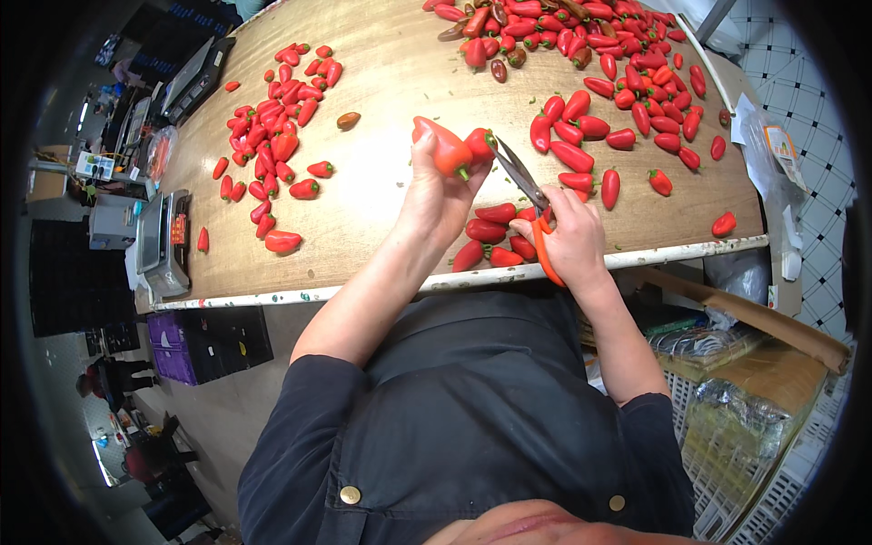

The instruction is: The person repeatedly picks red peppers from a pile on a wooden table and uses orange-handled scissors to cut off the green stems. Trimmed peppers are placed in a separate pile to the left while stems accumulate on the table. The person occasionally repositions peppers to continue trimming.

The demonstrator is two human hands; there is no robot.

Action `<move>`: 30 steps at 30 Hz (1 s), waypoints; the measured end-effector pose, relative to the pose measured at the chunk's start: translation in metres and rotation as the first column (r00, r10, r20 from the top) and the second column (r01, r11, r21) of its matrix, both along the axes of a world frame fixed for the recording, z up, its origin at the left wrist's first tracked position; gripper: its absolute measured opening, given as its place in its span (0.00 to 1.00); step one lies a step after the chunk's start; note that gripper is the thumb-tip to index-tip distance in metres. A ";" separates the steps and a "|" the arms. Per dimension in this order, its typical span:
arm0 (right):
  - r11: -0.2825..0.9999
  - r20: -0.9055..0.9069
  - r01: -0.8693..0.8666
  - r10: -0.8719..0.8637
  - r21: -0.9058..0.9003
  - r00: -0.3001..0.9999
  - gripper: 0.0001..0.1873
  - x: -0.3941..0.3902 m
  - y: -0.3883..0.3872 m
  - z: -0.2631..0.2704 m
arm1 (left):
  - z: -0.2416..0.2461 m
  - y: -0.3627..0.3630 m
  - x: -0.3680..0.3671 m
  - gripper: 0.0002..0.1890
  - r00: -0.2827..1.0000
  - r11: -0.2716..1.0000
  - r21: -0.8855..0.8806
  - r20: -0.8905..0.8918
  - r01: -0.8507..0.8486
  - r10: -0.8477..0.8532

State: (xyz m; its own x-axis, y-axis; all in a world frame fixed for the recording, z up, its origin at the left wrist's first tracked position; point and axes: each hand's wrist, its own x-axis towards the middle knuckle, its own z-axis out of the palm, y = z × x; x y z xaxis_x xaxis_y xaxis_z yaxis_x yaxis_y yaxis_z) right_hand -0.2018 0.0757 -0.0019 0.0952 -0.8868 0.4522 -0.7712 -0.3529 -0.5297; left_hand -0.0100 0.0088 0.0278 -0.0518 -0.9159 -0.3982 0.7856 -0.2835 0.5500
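Two red peppers are in my left hand [436, 184], raised over the wooden table [368, 204]. The larger pepper [441, 146] lies against the thumb with its green stem pointing down. Beside it the smaller pepper [479, 143] turns its stem toward the scissors. My right hand [571, 231] grips orange-handled scissors [521, 174], their dark blades slightly apart and their tips near that stem. Under the scissors, close to the table's front edge, lies a small group of red peppers [486, 230], partly covered by my right hand.
A large heap of peppers [599, 41] spreads over the far right, some brownish. Another pile [272, 122] lies left, with a lone brown pepper [348, 121] nearby. Scales [162, 238] stand along the left edge. A purple-and-black crate [204, 344] sits below; white crates [742, 470] stand right.
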 end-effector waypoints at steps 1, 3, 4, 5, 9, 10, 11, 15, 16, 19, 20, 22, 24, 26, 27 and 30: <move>1.000 -0.019 0.011 -0.011 0.012 1.000 0.31 0.001 -0.001 0.000 | 0.000 0.002 -0.001 0.40 1.000 1.000 -0.002 -0.005 0.013 -0.013; 0.999 -0.048 0.022 -0.020 0.027 0.999 0.31 0.002 -0.003 -0.001 | 0.001 0.005 -0.003 0.39 1.000 1.000 -0.003 0.001 0.029 -0.029; 0.999 -0.059 0.020 -0.019 0.029 0.998 0.31 0.002 -0.003 -0.001 | 0.002 0.006 -0.003 0.39 0.999 0.999 -0.002 0.011 0.033 -0.033; 0.999 -0.065 0.024 -0.022 0.034 0.998 0.31 0.002 -0.004 -0.002 | 0.002 0.007 -0.004 0.39 0.999 0.999 -0.006 0.024 0.035 -0.035; 1.000 -0.062 0.006 -0.005 0.003 0.998 0.27 -0.001 -0.005 -0.003 | 0.003 0.010 -0.004 0.39 0.995 0.998 -0.012 0.079 0.064 -0.062; 1.000 -0.059 -0.008 0.010 0.023 0.998 0.27 -0.003 -0.005 -0.003 | 0.003 0.011 -0.004 0.39 0.994 0.998 -0.011 0.087 0.061 -0.059; 0.999 -0.052 -0.025 0.027 0.043 0.998 0.26 -0.004 -0.005 -0.002 | 0.002 0.011 -0.004 0.39 0.994 0.998 -0.016 0.089 0.060 -0.059; 0.997 0.048 -0.025 0.021 0.071 0.999 0.25 -0.006 -0.005 -0.001 | 0.001 0.007 -0.001 0.40 0.996 0.997 -0.013 0.052 0.077 -0.077; 0.997 0.066 -0.012 0.007 0.079 0.998 0.25 -0.005 -0.003 -0.001 | 0.001 0.005 0.000 0.41 0.997 0.997 -0.005 0.039 0.071 -0.070; 0.997 0.136 -0.029 0.020 0.066 0.990 0.26 -0.003 0.000 0.002 | 0.003 -0.002 0.004 0.41 0.998 0.998 0.037 -0.035 0.045 -0.043; 0.997 0.168 -0.045 0.034 0.061 0.985 0.27 -0.001 0.001 0.003 | 0.004 -0.005 0.006 0.41 0.998 0.998 0.058 -0.065 0.030 -0.026; 0.996 0.118 -0.089 0.089 -0.004 0.989 0.27 0.002 0.004 0.005 | 0.006 -0.009 0.006 0.40 0.997 0.999 0.035 -0.079 0.013 -0.011; 0.990 0.056 -0.115 0.120 -0.079 0.991 0.31 0.008 0.003 0.004 | 0.010 -0.011 0.005 0.39 0.996 1.000 0.022 -0.086 0.014 -0.012; 0.990 0.021 -0.092 0.095 -0.111 0.995 0.32 0.015 0.003 0.003 | 0.013 -0.010 0.001 0.38 0.996 0.999 0.029 -0.079 0.030 -0.028; 0.989 0.008 -0.078 0.080 -0.126 0.997 0.32 0.018 0.003 0.002 | 0.014 -0.009 -0.002 0.37 0.997 0.999 0.023 -0.073 0.035 -0.033; 0.985 -0.008 -0.021 0.020 -0.173 1.000 0.32 0.023 -0.001 -0.003 | 0.017 -0.003 -0.012 0.35 0.999 0.999 0.048 -0.044 0.021 -0.019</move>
State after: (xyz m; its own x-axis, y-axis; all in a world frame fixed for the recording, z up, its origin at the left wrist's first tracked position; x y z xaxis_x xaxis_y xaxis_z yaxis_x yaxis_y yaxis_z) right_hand -0.1783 0.0750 -0.0049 0.1162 -0.7932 0.5978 -0.7659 -0.4548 -0.4546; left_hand -0.0221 0.0059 0.0447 -0.0879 -0.8943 -0.4388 0.8026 -0.3245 0.5005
